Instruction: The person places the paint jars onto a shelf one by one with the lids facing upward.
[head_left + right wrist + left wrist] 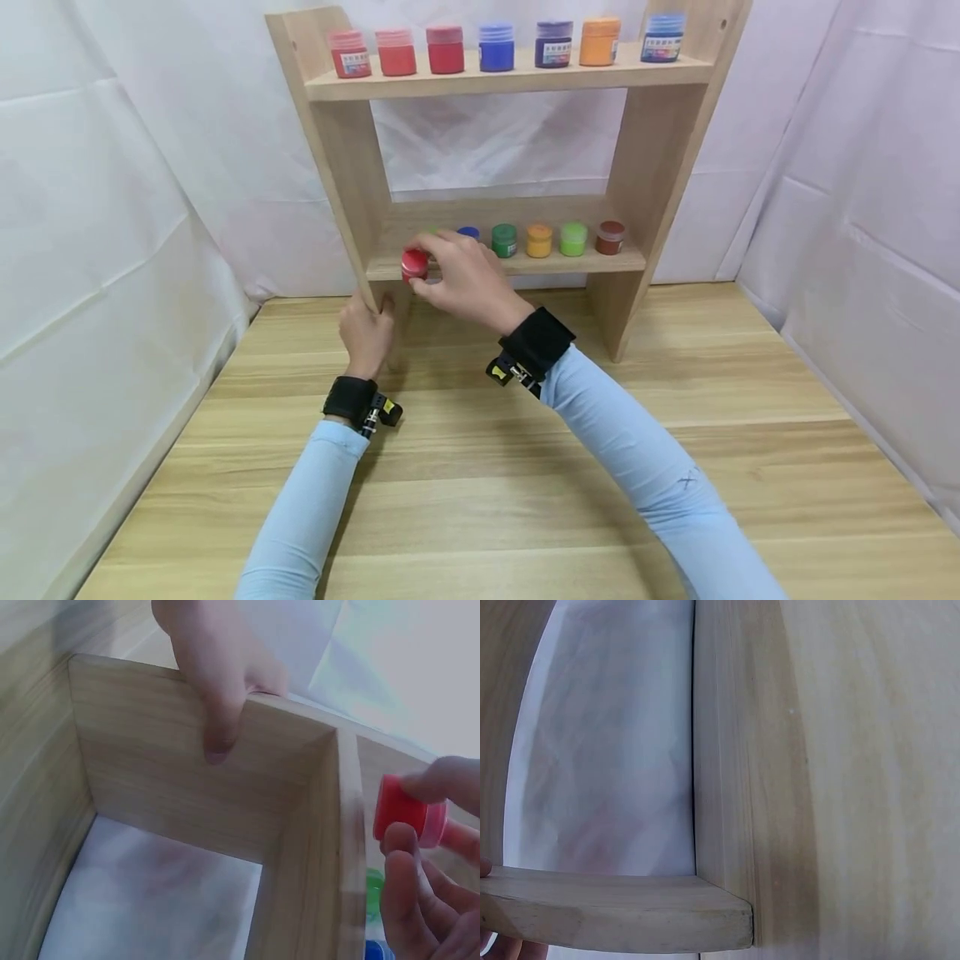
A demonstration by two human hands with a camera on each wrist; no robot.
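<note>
My right hand (474, 279) pinches a small red paint jar (414, 266) between thumb and fingers, just in front of the left end of the lower shelf board (581, 263). In the right wrist view the red jar (401, 810) is tilted on its side, with its pinkish end toward the palm. My left hand (366, 335) grips the foot of the wooden rack's left side panel (335, 154), its thumb (221, 735) on the inner face. A green jar (374, 895) and a blue jar (379, 950) stand behind the right hand, partly hidden in the head view.
The lower board also bears a dark green jar (504, 240), a yellow jar (538, 241), a light green jar (573, 239) and a brown jar (610, 238). Several red, blue, purple and orange jars line the upper board (510, 81). White cloth (135, 167) surrounds the wooden table (480, 500).
</note>
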